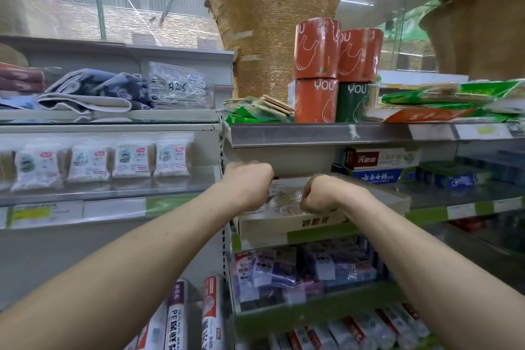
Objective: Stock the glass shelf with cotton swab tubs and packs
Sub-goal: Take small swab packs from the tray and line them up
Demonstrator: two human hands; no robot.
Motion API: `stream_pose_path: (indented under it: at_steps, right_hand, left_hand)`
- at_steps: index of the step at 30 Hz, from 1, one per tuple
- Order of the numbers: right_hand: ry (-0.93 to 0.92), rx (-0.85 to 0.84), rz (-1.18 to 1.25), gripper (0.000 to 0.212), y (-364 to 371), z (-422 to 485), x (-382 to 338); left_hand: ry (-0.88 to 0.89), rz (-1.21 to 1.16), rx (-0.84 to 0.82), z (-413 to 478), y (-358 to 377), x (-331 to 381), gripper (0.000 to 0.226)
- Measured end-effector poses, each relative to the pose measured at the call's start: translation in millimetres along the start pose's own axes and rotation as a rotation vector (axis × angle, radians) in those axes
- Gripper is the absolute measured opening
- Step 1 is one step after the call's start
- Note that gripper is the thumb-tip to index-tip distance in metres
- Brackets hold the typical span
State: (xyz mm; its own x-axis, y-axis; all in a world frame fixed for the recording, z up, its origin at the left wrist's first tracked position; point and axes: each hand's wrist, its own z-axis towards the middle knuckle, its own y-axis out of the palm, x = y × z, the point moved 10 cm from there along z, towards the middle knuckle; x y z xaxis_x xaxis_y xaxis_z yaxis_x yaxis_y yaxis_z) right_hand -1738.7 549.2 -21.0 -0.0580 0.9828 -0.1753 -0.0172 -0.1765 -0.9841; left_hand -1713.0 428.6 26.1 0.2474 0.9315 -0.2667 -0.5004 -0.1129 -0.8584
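Two bare forearms reach forward from the near edge, roughly side by side, with the wrists bent downward. Low and near between them stand rolls of wrap [179, 318]. Farther in, a cardboard box [298, 226] sits on a shelf just right of centre and holds clear-wrapped cotton swab packs [285, 200]. The left hand [248, 182] and right hand [321, 193] are both down on those packs, fingers curled under and backs toward the camera. The fingertips are hidden, so I cannot tell whether they pinch the wrapping. To the left, the glass shelf [127, 188] carries a row of white bagged packs [99, 163]. Far and higher up, orange and green rolls [316, 50] are stacked.
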Motion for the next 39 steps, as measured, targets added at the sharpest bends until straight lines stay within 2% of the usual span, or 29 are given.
stream_pose_path:
  at_steps: [4,6,14,17,21,23,27,31,33,35,39]
  right_hand:
    - [0.084,-0.139,-0.072,0.067,12.1,3.0,9.8]
    - [0.094,-0.177,-0.051,0.073,17.4,6.5,12.7]
    - [0.104,-0.178,0.123,0.056,18.2,7.7,12.7]
    - [0.111,-0.102,0.212,0.042,7.2,4.9,18.6]
    - [0.094,0.004,0.540,0.018,-9.6,0.4,24.2]
    - [0.073,0.009,0.639,0.020,-14.0,-3.3,23.2]
    - [-0.041,-0.015,0.786,0.042,-10.4,-10.9,5.1]
    - [-0.150,-0.125,1.032,0.031,-1.1,-23.8,-24.9]
    - [-0.197,-0.183,1.117,0.035,1.5,-30.4,-40.2]
    - [-0.249,-0.197,1.129,0.038,2.0,-37.4,-56.4]
    - [-0.337,-0.171,1.139,0.034,2.5,-43.2,-89.5]
  left_hand:
    - [0.006,0.027,0.001,2.3,4.8,-3.8,0.015]
    - [0.002,0.029,0.011,2.4,4.9,-6.7,0.016]
    - [-0.029,0.009,-0.008,-6.6,3.4,-23.9,0.015]
    - [-0.040,0.000,-0.008,-10.7,-0.4,-27.8,0.013]
    - [-0.062,-0.023,-0.007,-16.2,-5.6,-32.6,0.014]
    - [-0.077,-0.039,-0.007,-18.8,-7.8,-34.7,0.013]
    - [-0.124,-0.081,-0.013,-25.3,-9.9,-42.4,0.015]
    - [-0.170,-0.128,-0.038,-37.5,-11.2,-53.3,0.011]
    - [-0.195,-0.156,-0.042,-45.4,-12.2,-60.8,0.010]
    - [-0.241,-0.245,-0.046,-53.7,-12.1,-72.5,0.017]
    - [-0.330,-0.585,-0.023,-69.7,-12.5,-95.4,0.024]
